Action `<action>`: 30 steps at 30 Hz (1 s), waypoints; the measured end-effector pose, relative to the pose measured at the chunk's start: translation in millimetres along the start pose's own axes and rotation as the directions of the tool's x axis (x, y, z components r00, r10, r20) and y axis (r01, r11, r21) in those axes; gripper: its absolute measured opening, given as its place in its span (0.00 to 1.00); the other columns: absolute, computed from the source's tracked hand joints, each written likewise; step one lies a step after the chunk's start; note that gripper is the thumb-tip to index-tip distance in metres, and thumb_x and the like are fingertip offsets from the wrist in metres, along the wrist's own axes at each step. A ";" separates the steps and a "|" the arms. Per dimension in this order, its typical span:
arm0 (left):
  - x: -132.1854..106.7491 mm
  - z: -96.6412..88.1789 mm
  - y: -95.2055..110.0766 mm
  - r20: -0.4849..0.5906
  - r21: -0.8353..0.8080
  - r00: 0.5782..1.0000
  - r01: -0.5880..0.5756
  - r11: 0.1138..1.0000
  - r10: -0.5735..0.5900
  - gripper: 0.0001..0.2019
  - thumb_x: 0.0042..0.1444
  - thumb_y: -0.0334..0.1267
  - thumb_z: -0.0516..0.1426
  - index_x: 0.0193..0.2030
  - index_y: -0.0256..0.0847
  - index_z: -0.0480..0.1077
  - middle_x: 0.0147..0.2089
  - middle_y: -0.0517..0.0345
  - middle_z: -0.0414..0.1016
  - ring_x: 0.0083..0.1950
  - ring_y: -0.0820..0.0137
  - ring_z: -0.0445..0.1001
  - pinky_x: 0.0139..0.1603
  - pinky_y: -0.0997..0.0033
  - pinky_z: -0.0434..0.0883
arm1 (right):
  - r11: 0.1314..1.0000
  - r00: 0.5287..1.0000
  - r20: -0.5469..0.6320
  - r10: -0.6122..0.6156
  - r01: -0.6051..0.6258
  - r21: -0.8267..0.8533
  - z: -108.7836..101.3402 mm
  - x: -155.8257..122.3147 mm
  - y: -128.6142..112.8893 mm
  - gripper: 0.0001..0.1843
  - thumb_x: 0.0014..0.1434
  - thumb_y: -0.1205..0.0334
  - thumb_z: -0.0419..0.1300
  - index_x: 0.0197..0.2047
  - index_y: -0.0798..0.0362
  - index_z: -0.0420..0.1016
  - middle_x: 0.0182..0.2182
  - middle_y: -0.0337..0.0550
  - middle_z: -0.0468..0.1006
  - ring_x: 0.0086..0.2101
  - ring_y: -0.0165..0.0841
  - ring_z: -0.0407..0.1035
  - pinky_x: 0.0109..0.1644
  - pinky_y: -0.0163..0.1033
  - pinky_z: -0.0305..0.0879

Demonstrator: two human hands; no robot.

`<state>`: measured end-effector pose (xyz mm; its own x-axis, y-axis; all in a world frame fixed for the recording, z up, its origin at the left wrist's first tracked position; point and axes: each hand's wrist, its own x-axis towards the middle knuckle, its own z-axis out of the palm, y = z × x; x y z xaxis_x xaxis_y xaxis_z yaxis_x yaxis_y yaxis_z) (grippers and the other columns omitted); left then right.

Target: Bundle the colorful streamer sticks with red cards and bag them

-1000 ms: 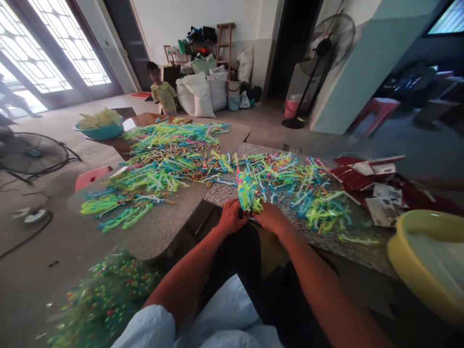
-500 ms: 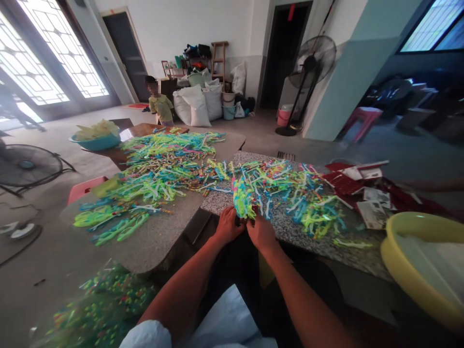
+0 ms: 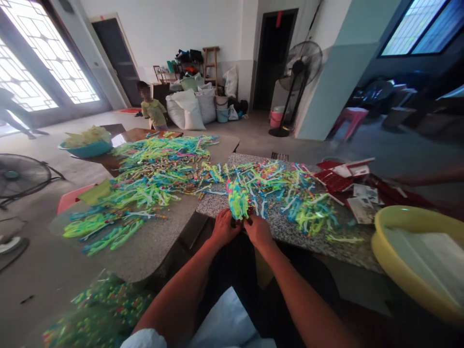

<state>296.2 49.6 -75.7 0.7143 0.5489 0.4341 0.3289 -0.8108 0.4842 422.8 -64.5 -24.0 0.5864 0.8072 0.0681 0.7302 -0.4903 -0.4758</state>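
At the near edge of the speckled stone table, my left hand (image 3: 225, 227) is closed around the lower end of a bundle of bright cords (image 3: 238, 199), yellow-green, blue and white. My right hand (image 3: 258, 231) is closed at the same end, its fingertips close to the left hand's. The bundle stands up above both hands. Exactly what the fingertips pinch is hidden. Loose colourful cords (image 3: 279, 174) lie just beyond and to the right. A large heap of similar cords with beaded ends (image 3: 163, 164) covers the table on the left.
A yellow basin (image 3: 384, 237) stands at the right, beside red and white packets (image 3: 362, 198). A blue basin (image 3: 87, 149) sits at the far left. On the floor lies a clear bag of colourful pieces (image 3: 105, 304). A person (image 3: 155, 110) stands behind the tables.
The view has turned slightly right, so the scene sits further left. Both hands keep hold of the bundle in nearly the same pose.
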 end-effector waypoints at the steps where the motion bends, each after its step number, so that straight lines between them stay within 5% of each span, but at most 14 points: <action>1: 0.2 -0.3 -0.2 0.003 0.002 1.000 0.000 1.000 0.000 0.11 0.59 0.42 0.62 0.46 0.42 0.71 0.49 0.48 0.77 0.61 0.53 0.71 0.64 0.51 0.67 | 1.000 1.000 0.007 -0.008 0.008 -0.002 -0.6 -0.1 -0.4 0.14 0.70 0.55 0.58 0.42 0.53 0.83 0.40 0.48 0.84 0.41 0.35 0.77 0.42 0.35 0.62; 14: 0.7 1.7 -11.1 -0.035 0.051 0.999 -0.022 0.998 0.024 0.11 0.58 0.42 0.62 0.46 0.42 0.71 0.47 0.49 0.76 0.56 0.55 0.72 0.61 0.49 0.70 | 0.996 0.979 0.187 -0.078 0.085 -0.031 -20.4 1.1 -7.9 0.14 0.70 0.58 0.56 0.48 0.54 0.81 0.45 0.51 0.84 0.47 0.40 0.77 0.47 0.37 0.64; 23: 0.8 6.8 -13.5 -0.092 0.062 0.995 -0.037 0.997 0.042 0.11 0.57 0.38 0.61 0.47 0.42 0.73 0.44 0.49 0.77 0.52 0.55 0.73 0.55 0.49 0.73 | 0.993 0.983 0.154 -0.096 0.106 -0.060 -27.7 -1.6 -16.4 0.17 0.68 0.61 0.53 0.51 0.56 0.81 0.46 0.55 0.84 0.45 0.42 0.79 0.45 0.39 0.66; 26: -0.2 7.6 -7.1 -0.133 0.024 0.990 -0.036 0.999 0.039 0.13 0.55 0.37 0.63 0.48 0.43 0.74 0.45 0.49 0.78 0.50 0.56 0.75 0.53 0.53 0.75 | 0.988 0.977 0.169 -0.131 0.142 -0.057 -21.4 -2.5 -9.9 0.17 0.69 0.61 0.52 0.49 0.55 0.82 0.42 0.55 0.84 0.42 0.41 0.79 0.41 0.38 0.64; 30: -1.1 18.0 -6.8 -0.110 -0.029 0.992 -0.058 0.998 0.054 0.21 0.49 0.36 0.66 0.52 0.46 0.74 0.52 0.49 0.79 0.57 0.55 0.74 0.58 0.52 0.73 | 0.977 0.978 0.049 -0.202 0.205 -0.064 9.9 2.2 18.6 0.16 0.67 0.61 0.53 0.46 0.53 0.83 0.33 0.53 0.83 0.33 0.40 0.79 0.34 0.38 0.62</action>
<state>304.3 50.9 -93.1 0.6587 0.5231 0.5408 0.2687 -0.8349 0.4804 434.2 -68.6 -41.4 0.4093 0.9045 0.1198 0.8557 -0.3349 -0.3946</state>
